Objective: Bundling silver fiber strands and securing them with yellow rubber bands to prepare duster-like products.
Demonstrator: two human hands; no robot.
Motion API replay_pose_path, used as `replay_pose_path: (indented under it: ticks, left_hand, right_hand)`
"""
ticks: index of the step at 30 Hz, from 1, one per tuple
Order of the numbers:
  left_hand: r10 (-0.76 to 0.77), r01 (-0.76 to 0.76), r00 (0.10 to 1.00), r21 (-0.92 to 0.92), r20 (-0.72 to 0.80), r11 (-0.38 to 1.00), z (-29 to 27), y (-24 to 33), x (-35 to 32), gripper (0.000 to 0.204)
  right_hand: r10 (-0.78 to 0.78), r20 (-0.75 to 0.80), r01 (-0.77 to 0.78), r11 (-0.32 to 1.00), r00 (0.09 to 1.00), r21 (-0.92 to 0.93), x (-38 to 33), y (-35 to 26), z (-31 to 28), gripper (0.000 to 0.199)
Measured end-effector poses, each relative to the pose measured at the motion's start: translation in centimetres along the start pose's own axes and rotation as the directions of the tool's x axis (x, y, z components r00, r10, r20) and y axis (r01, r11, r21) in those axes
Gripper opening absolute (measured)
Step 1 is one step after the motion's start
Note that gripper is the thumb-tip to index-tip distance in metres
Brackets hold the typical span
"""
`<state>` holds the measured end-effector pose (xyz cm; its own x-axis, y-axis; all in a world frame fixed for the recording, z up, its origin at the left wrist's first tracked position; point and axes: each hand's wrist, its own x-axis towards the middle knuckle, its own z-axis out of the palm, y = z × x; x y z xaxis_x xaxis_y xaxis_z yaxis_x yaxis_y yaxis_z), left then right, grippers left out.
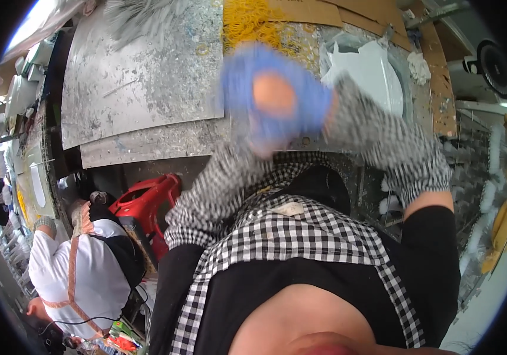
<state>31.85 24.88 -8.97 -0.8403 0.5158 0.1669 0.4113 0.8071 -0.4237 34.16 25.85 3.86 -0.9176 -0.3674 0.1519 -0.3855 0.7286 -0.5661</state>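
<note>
Both my hands are together above the near edge of the worktable, smeared by motion. Blue glove covers my right hand (307,89), which comes in from the right over the left one. Bare skin shows in the middle of the blue. My left hand (271,131) is lower and mostly hidden behind it. Whether anything is between them I cannot make out. Just beyond the hands is a heap of thin yellow rings (252,25). To their right a shallow tray (408,97) holds a pale white sheet or liquid (367,72).
A paint-spotted metal sheet (141,83) covers the table's left part, with thin grey strips (144,21) piled at its far end. Cardboard (307,10) lies at the back. A red plastic stool (147,201) and a co-worker in white (97,272) are at the left; a black fan (496,68) is at the right.
</note>
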Motion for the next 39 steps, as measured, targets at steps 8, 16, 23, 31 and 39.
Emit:
replay_pose_path:
  ticks: [8,16,23,31,39]
  left_hand:
    - [-0.146,0.585,0.810,0.800,-0.568,0.132,2.9,-2.7,0.6,0.057]
    - [0.654,0.701,0.673,0.578,-0.345,-0.418,3.4,-6.9,-2.7,0.057]
    - [0.807,0.751,0.590,0.385,-0.024,-0.537,6.7,-4.5,0.1,0.058]
    - [0.743,0.700,0.669,0.318,0.021,-0.639,4.5,-9.6,-6.9,0.060]
    - [0.677,0.662,0.735,0.203,0.010,-0.722,0.5,-7.9,-8.7,0.062]
  right_hand:
    - [-0.463,-0.094,0.343,0.763,0.882,-0.548,3.0,0.2,-1.9,0.067]
    - [-0.225,0.135,0.230,0.973,0.965,-0.018,3.0,-3.6,2.1,0.074]
    - [0.434,0.089,-0.423,0.898,0.896,-0.118,4.5,1.7,0.8,0.076]
    - [0.323,0.083,-0.303,0.935,0.943,-0.186,4.6,1.2,6.5,0.073]
    - [-0.170,0.056,0.179,0.939,0.984,-0.294,1.2,-2.4,3.4,0.076]
